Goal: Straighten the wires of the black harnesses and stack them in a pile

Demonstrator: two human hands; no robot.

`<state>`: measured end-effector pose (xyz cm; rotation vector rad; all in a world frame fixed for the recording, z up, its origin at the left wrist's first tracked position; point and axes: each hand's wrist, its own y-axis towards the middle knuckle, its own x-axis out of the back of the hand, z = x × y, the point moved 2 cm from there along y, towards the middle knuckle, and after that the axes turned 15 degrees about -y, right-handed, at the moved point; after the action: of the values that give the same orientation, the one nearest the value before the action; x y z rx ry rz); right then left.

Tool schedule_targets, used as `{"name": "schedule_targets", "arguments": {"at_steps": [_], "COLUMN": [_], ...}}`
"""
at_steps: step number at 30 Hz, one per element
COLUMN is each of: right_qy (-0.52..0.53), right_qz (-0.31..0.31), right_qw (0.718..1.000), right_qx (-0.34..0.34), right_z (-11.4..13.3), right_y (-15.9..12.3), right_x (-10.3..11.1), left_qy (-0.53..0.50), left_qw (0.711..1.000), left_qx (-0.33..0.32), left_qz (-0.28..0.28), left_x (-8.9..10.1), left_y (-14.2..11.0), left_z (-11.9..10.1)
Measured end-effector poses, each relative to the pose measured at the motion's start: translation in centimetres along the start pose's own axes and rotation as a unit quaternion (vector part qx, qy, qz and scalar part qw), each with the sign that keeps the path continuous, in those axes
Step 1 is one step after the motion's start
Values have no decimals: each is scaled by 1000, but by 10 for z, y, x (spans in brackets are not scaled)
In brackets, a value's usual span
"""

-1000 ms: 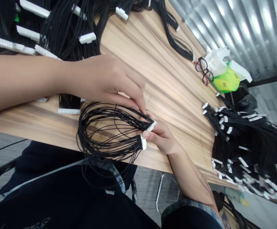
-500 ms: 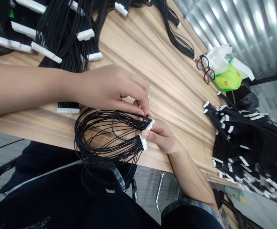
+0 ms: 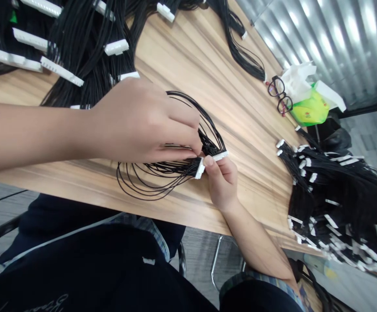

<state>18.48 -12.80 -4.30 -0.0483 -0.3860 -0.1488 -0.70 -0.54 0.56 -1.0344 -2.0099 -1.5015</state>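
Wood-grain tabletop [image 3: 188, 208] lies beneath the left hand [image 3: 149, 121], curled closed on black wires [image 3: 190, 167], and the right hand [image 3: 222, 184], pinching white connectors [image 3: 199, 169] a slackened thumb [image 3: 213, 168] might drop.

harness [image 3: 185, 167], one: thin black wires, bent back in loose loops over the table [image 3: 188, 60], middle partly hidden. at its ends, two white connectors: one connector [image 3: 199, 169] steeply tilted, the other connector [image 3: 221, 155] nearer level, just beside it.
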Motion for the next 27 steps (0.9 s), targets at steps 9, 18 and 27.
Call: {"name": "schedule_targets", "arguments": {"at_steps": [9, 18, 27], "right_qy": [39, 25, 20], "right_qz": [-23, -23, -40], "right_qw": [998, 999, 998], "right_qx": [-33, -40, -35], "right_z": [2, 1, 5], "right_y": [1, 1, 2], "right_x": [-4, -5, -6], "left_qy": [38, -21, 15], "left_qw": [996, 984, 985], "left_qx": [1, 101, 99], "left_qz": [78, 148, 140], "left_x": [-2, 2, -3], "left_y": [6, 10, 11], "left_z": [-4, -5, -7]}}
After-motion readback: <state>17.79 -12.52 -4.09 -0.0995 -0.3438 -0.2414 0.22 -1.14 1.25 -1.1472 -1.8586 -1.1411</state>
